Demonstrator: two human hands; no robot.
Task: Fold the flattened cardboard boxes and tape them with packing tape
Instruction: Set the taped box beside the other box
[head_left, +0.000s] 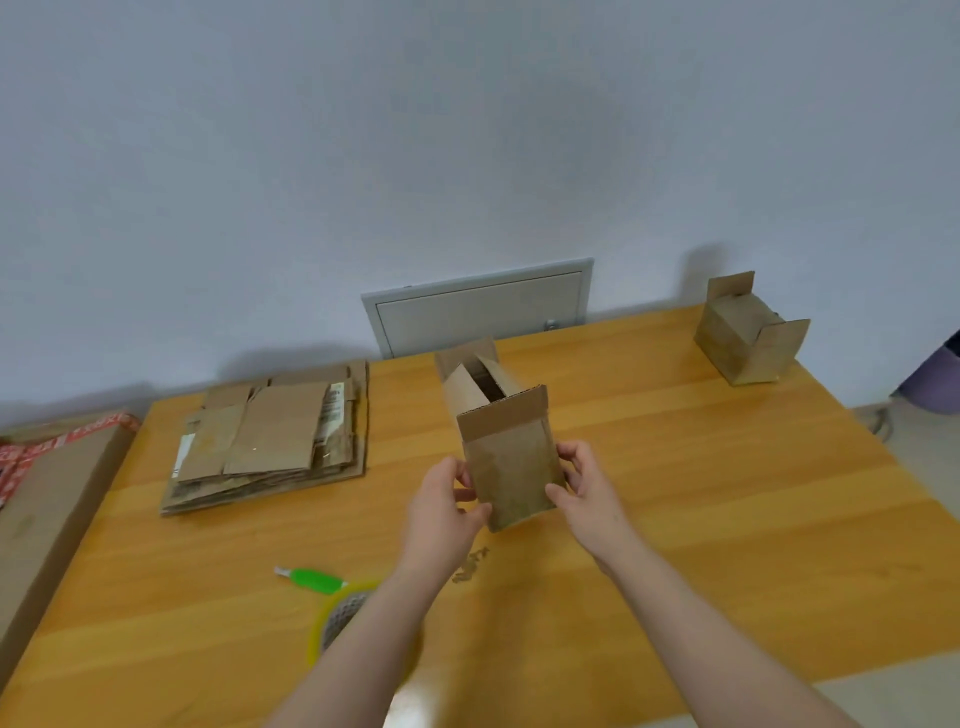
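Observation:
A small brown cardboard box (511, 470) stands opened up in the middle of the wooden table (727, 493), its top flaps up and its inside partly visible. My left hand (449, 499) grips its lower left edge, thumb on the near face. My right hand (584, 486) grips the lower right edge. A stack of flattened cardboard boxes (270, 441) lies at the table's far left. A roll of packing tape (337, 616) with a yellowish rim lies near the front, partly hidden under my left forearm.
A green-handled cutter (311, 578) lies beside the tape roll. Another folded box (745, 332) with open flaps stands at the far right corner. A large carton (47, 499) with red-printed tape sits left of the table. A white wall panel (478, 306) is behind.

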